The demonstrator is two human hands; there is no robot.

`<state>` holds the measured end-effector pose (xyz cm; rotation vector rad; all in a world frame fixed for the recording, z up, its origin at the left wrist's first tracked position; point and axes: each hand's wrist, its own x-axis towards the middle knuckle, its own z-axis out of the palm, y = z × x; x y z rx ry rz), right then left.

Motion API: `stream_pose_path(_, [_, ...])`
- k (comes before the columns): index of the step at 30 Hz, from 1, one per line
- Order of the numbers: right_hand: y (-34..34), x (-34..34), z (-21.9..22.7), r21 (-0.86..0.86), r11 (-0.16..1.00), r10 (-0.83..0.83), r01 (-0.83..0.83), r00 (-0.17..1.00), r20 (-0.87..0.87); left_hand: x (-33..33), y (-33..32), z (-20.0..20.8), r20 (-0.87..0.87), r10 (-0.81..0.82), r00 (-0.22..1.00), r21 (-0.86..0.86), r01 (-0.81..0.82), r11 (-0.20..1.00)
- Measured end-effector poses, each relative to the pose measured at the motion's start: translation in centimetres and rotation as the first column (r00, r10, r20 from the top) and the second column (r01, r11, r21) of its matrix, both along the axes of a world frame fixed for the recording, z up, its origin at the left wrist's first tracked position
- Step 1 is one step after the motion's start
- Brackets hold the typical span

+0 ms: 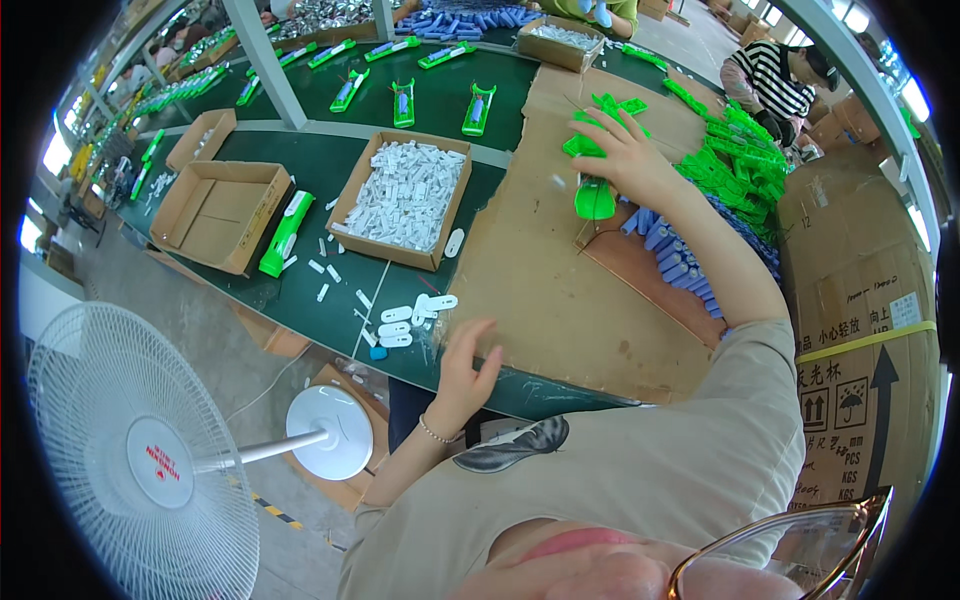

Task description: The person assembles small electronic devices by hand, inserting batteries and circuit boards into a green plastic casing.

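My left hand (468, 372) hovers by the table's front edge, thumb and fingers apart, with nothing in it. Close by on the green tabletop lie several flat white oblong plastic pieces (396, 328) and a small blue piece (378, 353). My right hand (632, 162) reaches forward over the cardboard sheet, its fingers bent around a green plastic casing (595, 200). More green casings (606, 112) lie under and beyond those fingers, partly hidden. A small blurred white piece (558, 182) shows left of the right hand.
A cardboard box of small white parts (408, 195) stands left of the cardboard sheet (530, 290). Farther left are another carton (215, 215) and a long green casing (287, 235). Blue-purple cylinders (680, 262) and heaped green casings (740, 160) lie right. A white fan (150, 460) stands lower left.
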<state>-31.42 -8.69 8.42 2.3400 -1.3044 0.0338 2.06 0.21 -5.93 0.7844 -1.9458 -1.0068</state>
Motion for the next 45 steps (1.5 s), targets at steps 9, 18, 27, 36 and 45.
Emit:
stream_pose_path(9, [6.8,13.9,0.7,-0.234,0.763,0.646,-0.602,0.725,0.240,-1.3,-1.9,4.8,-0.780,-0.179,0.599,0.252,0.564,0.786])
stream_pose_path(18, [6.9,18.9,-3.3,-0.283,0.898,0.380,-0.336,0.269,0.885,0.5,1.6,6.7,-0.830,0.092,0.550,0.459,0.582,0.672])
stream_pose_path(27, [8.9,21.5,-8.7,-0.052,0.447,-0.858,-0.893,-0.445,0.256,1.5,0.2,7.4,-0.943,0.151,0.297,0.249,0.328,0.912])
stream_pose_path(36, [10.3,21.5,-7.7,0.370,0.660,-0.365,-0.654,0.151,0.919,2.7,-1.4,7.5,-0.760,0.161,0.630,-0.172,-0.433,0.885])
stream_pose_path(45, [10.9,17.0,0.9,0.440,0.623,-0.358,-0.647,0.265,0.896,4.6,-1.2,6.7,-0.589,0.292,0.753,-0.041,-0.389,0.920])
